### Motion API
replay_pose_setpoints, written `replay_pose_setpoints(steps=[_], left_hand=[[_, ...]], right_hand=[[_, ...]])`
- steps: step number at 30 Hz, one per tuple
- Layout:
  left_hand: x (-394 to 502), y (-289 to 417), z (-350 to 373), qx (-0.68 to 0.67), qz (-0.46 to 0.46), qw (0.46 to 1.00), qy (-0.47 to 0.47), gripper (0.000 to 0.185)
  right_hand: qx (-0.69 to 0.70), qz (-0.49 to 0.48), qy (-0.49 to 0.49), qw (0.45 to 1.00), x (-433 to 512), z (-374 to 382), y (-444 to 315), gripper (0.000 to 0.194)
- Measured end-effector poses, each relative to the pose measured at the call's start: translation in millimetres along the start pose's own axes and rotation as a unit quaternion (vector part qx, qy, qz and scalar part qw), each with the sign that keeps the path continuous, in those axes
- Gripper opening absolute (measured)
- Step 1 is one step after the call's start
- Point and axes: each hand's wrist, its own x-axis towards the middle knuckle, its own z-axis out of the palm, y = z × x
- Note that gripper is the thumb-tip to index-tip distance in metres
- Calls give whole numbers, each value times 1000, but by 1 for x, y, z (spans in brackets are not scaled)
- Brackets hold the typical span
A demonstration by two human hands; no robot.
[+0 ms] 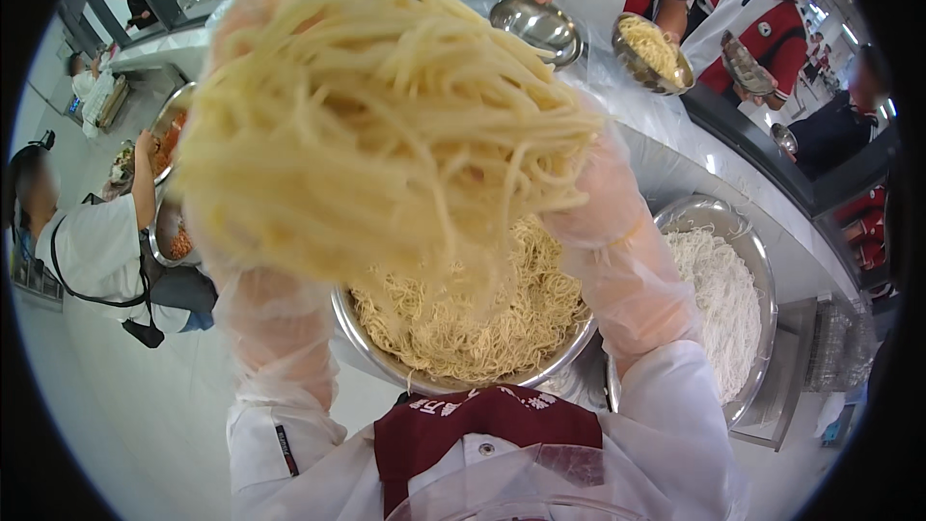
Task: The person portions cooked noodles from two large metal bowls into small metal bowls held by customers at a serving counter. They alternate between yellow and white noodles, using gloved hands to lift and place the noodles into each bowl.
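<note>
A large bundle of pale yellow noodles (383,116) is held up close to the camera, between my two hands. My left hand (242,22), in a clear plastic glove, grips it on the left, its fingers mostly behind the strands. On the right side my right hand (597,188), gloved the same way, holds the other end; noodles hide its fingertips. Loose strands hang below the bundle. Underneath stands a wide steel basin (362,344) heaped with more yellow noodles (463,333).
To the right, another steel basin (767,297) contains white rice noodles (712,297). Across the counter (752,174), people hold metal bowls (539,25), one bowl (676,83) with noodles in it. At left, a co-worker (101,253) reaches to basins of red-orange food (173,137).
</note>
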Motion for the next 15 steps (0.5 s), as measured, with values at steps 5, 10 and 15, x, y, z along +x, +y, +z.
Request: replay_pose_setpoints(steps=[5, 10, 15], left_hand=[[-3, -49, -1, 407, 190, 891, -63, 41], [-59, -124, -16, 681, 172, 667, -248, 64], [-113, -110, -25, 423, -18, 893, -152, 69]], right_hand=[[-87, -86, 72, 990, -32, -7, 9, 63], [-10, -42, 304, 952, -58, -56, 58, 52], [-18, -72, 320, 944, -97, -73, 49, 58]])
